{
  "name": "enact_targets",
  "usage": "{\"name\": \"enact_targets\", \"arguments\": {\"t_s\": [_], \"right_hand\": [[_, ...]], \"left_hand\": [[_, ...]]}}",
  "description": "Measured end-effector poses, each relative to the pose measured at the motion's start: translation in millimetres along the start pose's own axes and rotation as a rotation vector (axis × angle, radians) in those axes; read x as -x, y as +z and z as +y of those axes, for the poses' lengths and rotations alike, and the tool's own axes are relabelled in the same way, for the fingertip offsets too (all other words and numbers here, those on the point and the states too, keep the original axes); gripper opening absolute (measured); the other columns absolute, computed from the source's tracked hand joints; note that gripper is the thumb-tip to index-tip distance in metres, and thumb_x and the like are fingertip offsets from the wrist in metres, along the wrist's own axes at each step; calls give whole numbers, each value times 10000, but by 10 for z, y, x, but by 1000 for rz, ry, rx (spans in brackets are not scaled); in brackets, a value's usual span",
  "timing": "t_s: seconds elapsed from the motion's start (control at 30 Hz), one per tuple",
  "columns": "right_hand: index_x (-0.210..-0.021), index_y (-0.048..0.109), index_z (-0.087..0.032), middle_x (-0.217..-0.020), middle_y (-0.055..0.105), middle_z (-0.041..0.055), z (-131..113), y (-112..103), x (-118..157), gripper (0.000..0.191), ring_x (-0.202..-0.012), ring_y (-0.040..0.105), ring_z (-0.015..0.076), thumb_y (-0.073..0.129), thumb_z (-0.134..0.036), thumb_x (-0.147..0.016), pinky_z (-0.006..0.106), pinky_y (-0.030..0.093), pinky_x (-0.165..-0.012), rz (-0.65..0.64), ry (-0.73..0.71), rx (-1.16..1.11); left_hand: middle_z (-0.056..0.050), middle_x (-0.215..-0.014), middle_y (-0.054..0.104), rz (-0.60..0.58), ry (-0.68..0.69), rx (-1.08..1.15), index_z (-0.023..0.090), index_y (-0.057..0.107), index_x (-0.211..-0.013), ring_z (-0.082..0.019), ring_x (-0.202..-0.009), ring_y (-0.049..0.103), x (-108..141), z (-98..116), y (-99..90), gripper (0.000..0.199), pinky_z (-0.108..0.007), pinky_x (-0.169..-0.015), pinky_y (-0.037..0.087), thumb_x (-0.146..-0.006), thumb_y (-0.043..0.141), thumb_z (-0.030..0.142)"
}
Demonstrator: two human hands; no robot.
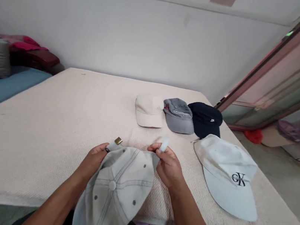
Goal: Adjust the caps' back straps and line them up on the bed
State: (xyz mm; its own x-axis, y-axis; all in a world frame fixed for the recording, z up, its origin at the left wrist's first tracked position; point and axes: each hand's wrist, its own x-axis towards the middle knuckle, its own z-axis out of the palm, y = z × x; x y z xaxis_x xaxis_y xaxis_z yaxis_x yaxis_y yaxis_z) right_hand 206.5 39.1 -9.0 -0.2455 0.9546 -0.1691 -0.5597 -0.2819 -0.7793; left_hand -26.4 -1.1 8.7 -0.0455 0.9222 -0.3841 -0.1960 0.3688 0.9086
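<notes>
A pale grey baseball cap (pixel 125 184) with dark stitching hangs between my hands at the table's near edge, its crown up and its brim toward me. My left hand (pixel 96 159) is closed on the cap's back edge, beside the strap end with a brass buckle (pixel 118 141). In my right hand (pixel 169 164), thumb and fingers pinch the loose end of the strap (pixel 164 144) at the other side of the back opening. The two strap ends are apart. The cap's inside is hidden.
On the cloth-covered table (pixel 51 131) lie a cream cap (pixel 149 108), a grey cap (pixel 179 115) and a navy cap (pixel 204 119) in a row. Nearer, at right, rests a white cap (pixel 225 172) with a pale blue brim. A wall (pixel 122 33) stands behind.
</notes>
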Motion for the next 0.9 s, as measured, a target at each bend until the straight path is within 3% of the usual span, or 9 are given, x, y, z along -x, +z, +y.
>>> {"name": "enact_targets", "arguments": {"t_s": [0.13,0.23,0.43,0.53,0.63,0.77,0.9], "right_hand": [[-860,640,-170,-602,551,-12,18,19,-51,189,-527,498,108,628,-342,-783,231,378,-497,126,-71,-49],[-886,630,-172,-513,476,-41,18,37,-65,252,-421,407,94,572,-410,-826,226,306,-417,155,-93,8],[-951,638,-155,-683,588,4,-149,-54,-102,233,-545,496,92,659,-195,-723,220,378,-495,139,-179,-31],[-939,630,-164,-588,504,-40,-199,-70,-103,192,-421,338,47,636,-232,-760,192,277,-411,90,-168,-67],[-907,612,-171,-518,430,-69,-184,-12,-63,186,-370,239,31,590,-340,-831,186,181,-370,-16,-109,28],[-910,605,-177,-479,392,-87,-132,85,4,204,-346,218,31,571,-370,-850,190,133,-359,-213,50,166],[-858,593,-179,-489,428,-84,-90,113,21,144,-353,256,33,626,-307,-802,192,152,-364,-275,150,199]], "left_hand": [[26,-612,539,-21,138,-167,182,588,-652,-127,-584,454,2,-43,80,226,-227,-545,347,-805,583,348],[38,-597,502,-55,122,-207,183,582,-663,-119,-579,434,1,-82,120,264,-226,-542,338,-793,611,411],[0,-730,620,-143,32,-87,191,662,-846,-140,-649,530,-37,-111,153,198,-248,-612,408,-765,656,373],[-23,-797,660,-188,19,-28,193,677,-903,-159,-695,570,-39,-132,167,200,-263,-657,431,-743,674,313],[-8,-734,649,-184,-4,19,192,681,-872,-150,-650,563,-21,-162,193,157,-250,-632,425,-727,669,253],[10,-675,620,-170,-22,85,195,674,-868,-135,-597,539,15,-171,237,148,-232,-596,410,-728,654,238],[0,-671,612,-201,33,63,178,652,-790,-149,-620,543,41,-136,266,116,-243,-609,412,-759,619,286]]}}
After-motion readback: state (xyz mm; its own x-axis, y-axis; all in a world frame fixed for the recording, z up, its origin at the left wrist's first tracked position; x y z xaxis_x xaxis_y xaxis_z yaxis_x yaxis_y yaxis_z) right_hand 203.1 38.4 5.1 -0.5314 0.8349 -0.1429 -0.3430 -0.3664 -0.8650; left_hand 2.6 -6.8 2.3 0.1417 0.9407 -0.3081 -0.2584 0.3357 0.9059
